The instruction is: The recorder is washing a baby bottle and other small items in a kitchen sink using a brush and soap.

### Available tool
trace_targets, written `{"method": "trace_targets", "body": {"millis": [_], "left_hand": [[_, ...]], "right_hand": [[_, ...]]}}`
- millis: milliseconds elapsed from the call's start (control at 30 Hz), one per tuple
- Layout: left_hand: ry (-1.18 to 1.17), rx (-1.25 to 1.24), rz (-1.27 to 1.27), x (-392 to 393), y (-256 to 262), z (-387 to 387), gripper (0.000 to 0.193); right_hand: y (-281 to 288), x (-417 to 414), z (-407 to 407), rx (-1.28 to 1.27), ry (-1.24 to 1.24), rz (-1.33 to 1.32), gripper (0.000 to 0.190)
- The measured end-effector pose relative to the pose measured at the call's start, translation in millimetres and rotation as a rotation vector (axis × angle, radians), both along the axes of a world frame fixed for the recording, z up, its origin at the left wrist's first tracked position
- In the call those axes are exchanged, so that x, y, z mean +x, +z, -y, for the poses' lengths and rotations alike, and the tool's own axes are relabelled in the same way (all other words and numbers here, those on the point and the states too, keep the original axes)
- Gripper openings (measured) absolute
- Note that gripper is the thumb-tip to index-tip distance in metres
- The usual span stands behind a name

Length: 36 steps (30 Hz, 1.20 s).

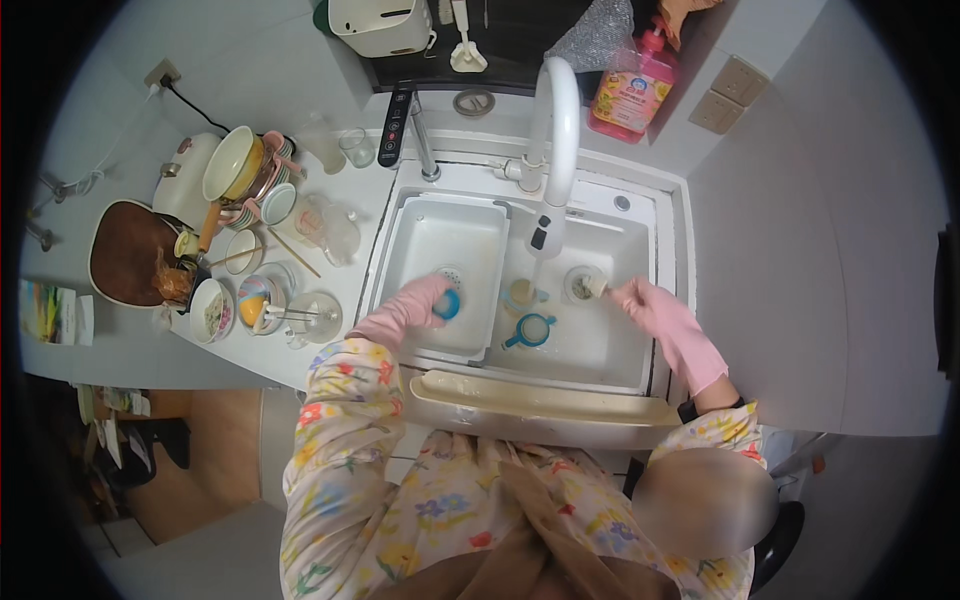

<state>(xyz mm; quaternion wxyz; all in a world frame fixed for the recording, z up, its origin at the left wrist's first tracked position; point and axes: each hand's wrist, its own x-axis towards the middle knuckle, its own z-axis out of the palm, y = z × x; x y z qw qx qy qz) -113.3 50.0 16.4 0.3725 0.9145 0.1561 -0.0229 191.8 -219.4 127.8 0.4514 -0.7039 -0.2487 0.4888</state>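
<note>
My left hand (411,306), in a pink rubber glove, is shut on a small round blue item (447,304) above the white draining basket (459,247) in the sink's left part. What that item is, I cannot tell. In the right part, my pink-gloved right hand (651,309) pinches a small pale object (598,284) beside the drain (580,286), where greenish scraps lie. A blue-rimmed round piece with handle-like tabs (534,331) rests on the sink floor (600,349). Behind it, a paler blue piece (517,297) lies under the stream from the white faucet (560,135).
Bowls (212,311), a stacked pan (227,163), chopsticks (295,253) and a glass jug (315,319) crowd the left counter. A pink pump bottle (634,94) stands behind the faucet. A cream trough (540,401) runs along the sink's front edge.
</note>
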Motion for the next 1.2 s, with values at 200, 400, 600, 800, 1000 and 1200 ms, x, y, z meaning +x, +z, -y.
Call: {"method": "trace_targets", "body": {"millis": [200, 400, 600, 800, 1000, 1200], "left_hand": [[0.039, -0.085, 0.334, 75.0, 51.7, 34.2, 0.058], [0.248, -0.71, 0.162, 107.6, 69.9, 71.0, 0.057], [0.173, -0.72, 0.197, 113.1, 86.2, 74.5, 0.053], [0.237, -0.479, 0.27, 121.4, 48.0, 61.7, 0.043], [0.194, -0.429, 0.273, 130.0, 52.9, 59.6, 0.045], [0.164, -0.336, 0.303, 136.9, 36.0, 56.2, 0.05]], "right_hand": [[64.6, -19.6, -20.9, -0.129, 0.179, 0.413, 0.015], [54.4, -27.4, -52.9, 0.116, 0.292, 0.574, 0.013], [22.6, -37.8, -82.5, 0.217, 0.482, 0.963, 0.013], [33.5, -42.6, -98.1, -0.357, 0.478, 0.79, 0.011], [17.5, -40.3, -94.0, -0.191, 0.127, 0.705, 0.006], [32.2, -44.9, -88.8, -0.153, 0.156, 0.494, 0.006]]}}
